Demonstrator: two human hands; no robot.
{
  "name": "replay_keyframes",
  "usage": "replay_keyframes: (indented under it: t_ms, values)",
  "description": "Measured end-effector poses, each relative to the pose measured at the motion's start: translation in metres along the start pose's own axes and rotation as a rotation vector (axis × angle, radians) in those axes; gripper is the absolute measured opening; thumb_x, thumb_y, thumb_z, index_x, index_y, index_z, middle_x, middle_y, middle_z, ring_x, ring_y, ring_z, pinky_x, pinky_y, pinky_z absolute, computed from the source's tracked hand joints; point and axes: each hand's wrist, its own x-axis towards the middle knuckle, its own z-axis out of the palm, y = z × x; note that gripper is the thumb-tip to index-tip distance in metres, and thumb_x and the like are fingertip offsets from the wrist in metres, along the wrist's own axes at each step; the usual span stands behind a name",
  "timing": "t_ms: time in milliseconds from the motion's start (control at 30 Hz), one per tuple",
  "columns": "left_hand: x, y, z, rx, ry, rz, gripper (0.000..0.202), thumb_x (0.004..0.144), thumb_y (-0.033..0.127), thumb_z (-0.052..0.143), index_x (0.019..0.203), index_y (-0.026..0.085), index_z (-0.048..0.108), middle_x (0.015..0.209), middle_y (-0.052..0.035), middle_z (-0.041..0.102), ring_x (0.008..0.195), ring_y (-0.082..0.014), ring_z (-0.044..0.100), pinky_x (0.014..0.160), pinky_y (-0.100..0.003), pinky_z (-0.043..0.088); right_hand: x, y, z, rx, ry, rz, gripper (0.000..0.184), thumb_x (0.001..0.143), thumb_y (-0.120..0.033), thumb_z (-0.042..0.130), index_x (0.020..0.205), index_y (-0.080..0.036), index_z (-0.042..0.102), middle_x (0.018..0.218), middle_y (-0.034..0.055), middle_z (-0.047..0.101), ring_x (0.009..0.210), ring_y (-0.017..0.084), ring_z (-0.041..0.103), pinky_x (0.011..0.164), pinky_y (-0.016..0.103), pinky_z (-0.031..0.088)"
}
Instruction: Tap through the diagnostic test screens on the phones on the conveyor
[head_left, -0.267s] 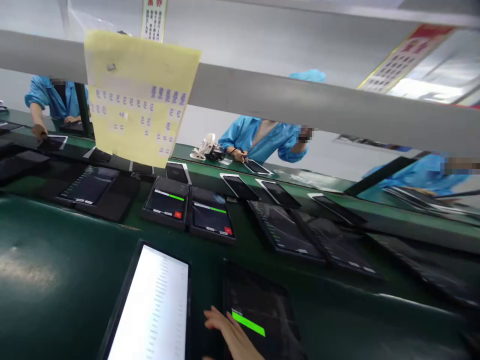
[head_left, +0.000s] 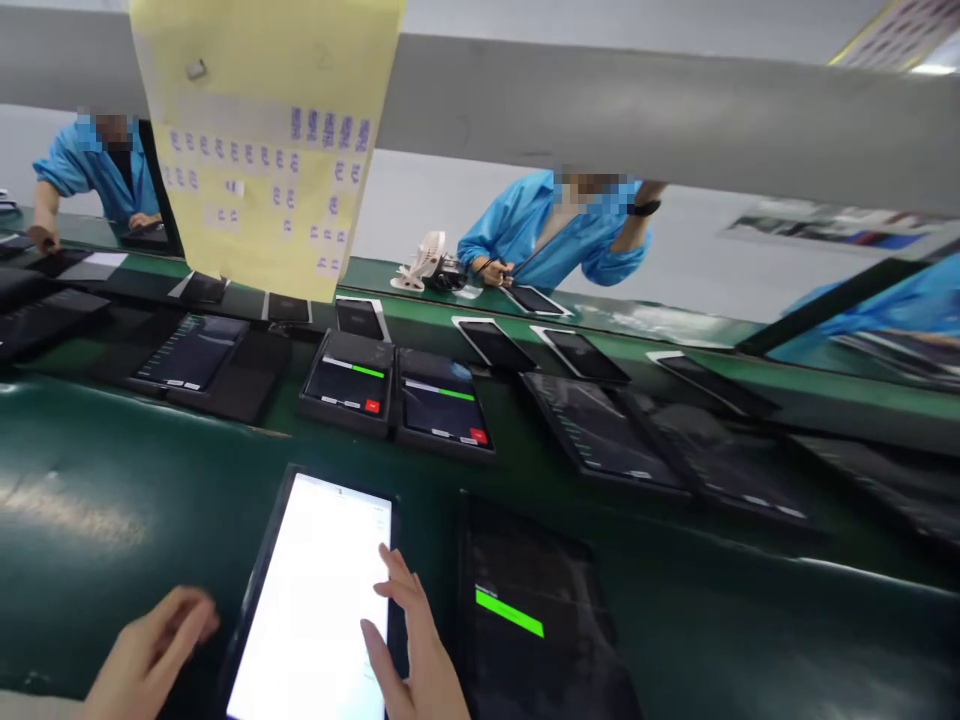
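Note:
A tablet with a bright white screen (head_left: 307, 590) lies on the green work surface in front of me. My right hand (head_left: 420, 640) is over the right edge of this tablet, its fingers spread and at or just above the screen. Left of the same tablet, my left hand (head_left: 154, 655) hovers near the surface with loosely curved fingers, slightly blurred, and no object shows in it. A second tablet (head_left: 532, 570), dark with a green bar on its screen, lies to the right of my right hand.
Behind stand dark tablets on black boxes, two (head_left: 349, 375) (head_left: 446, 400) showing green bars and red squares. Farther back lie several tablets on white sheets. A yellow paper (head_left: 262, 150) hangs from the grey beam (head_left: 525, 95). Co-workers in blue (head_left: 547, 230) sit opposite.
My right hand has moved left from the dark tablet onto the white-screened one. My left hand has come into view. The list lines on the white screen have mostly gone. The view has shifted downward.

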Motion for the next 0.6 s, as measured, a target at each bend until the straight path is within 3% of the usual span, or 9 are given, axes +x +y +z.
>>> replay_keyframes:
  t_ms: [100, 200, 333, 467, 533, 600]
  values:
    - [0.028, 0.019, 0.02, 0.114, 0.052, 0.009, 0.053, 0.084, 0.054, 0.036, 0.115, 0.016, 0.056, 0.11, -0.0114, 0.065, 0.097, -0.0251, 0.062, 0.084, -0.036, 0.05, -0.01, 0.01, 0.01, 0.165, 0.089, 0.198, 0.035, 0.095, -0.048, 0.043, 0.124, -0.027, 0.043, 0.15, 0.0091, 0.03, 0.135, 0.031, 0.031, 0.106, 0.059, 0.033]
    - [0.041, 0.024, 0.044, 0.265, 0.076, -0.003, 0.062, 0.082, 0.053, 0.032, 0.119, 0.008, 0.051, 0.113, -0.018, 0.062, 0.099, -0.0294, 0.061, 0.089, -0.044, 0.047, -0.019, 0.018, 0.016, 0.341, 0.115, 0.324, 0.049, 0.095, -0.054, 0.039, 0.135, -0.026, 0.032, 0.152, 0.0103, 0.024, 0.138, 0.029, 0.026, 0.111, 0.053, 0.029]
    - [0.035, 0.025, 0.06, 0.353, 0.096, -0.082, 0.077, 0.073, 0.062, 0.044, 0.124, 0.005, 0.045, 0.125, -0.0221, 0.054, 0.106, -0.0344, 0.058, 0.09, -0.046, 0.048, -0.02, 0.009, 0.022, 0.439, 0.094, 0.463, 0.062, 0.092, -0.06, 0.041, 0.141, -0.026, 0.026, 0.152, 0.0095, 0.024, 0.138, 0.028, 0.026, 0.109, 0.047, 0.035]
    - [0.04, 0.031, 0.049, 0.318, 0.16, -0.085, 0.08, 0.07, 0.071, 0.044, 0.118, 0.006, 0.05, 0.117, -0.0218, 0.06, 0.102, -0.0344, 0.061, 0.089, -0.044, 0.049, -0.012, 0.0, 0.019, 0.412, -0.016, 0.354, 0.067, 0.091, -0.06, 0.043, 0.143, -0.022, 0.027, 0.153, 0.0097, 0.022, 0.14, 0.026, 0.022, 0.113, 0.041, 0.028]
    - [0.05, 0.032, 0.037, 0.288, 0.173, -0.054, 0.07, 0.072, 0.072, 0.043, 0.106, 0.011, 0.057, 0.102, -0.0174, 0.066, 0.093, -0.0322, 0.065, 0.081, -0.038, 0.052, -0.001, 0.001, 0.008, 0.37, -0.142, 0.306, 0.069, 0.09, -0.058, 0.047, 0.145, -0.023, 0.025, 0.154, 0.0093, 0.019, 0.14, 0.026, 0.022, 0.113, 0.04, 0.026]
    - [0.062, 0.032, 0.024, 0.242, 0.099, -0.024, 0.058, 0.077, 0.07, 0.042, 0.091, 0.017, 0.06, 0.084, -0.0103, 0.069, 0.079, -0.0275, 0.067, 0.069, -0.031, 0.053, 0.02, 0.005, -0.013, 0.354, -0.321, 0.283, 0.067, 0.09, -0.055, 0.051, 0.144, -0.024, 0.027, 0.151, 0.0108, 0.027, 0.137, 0.025, 0.029, 0.111, 0.041, 0.03]
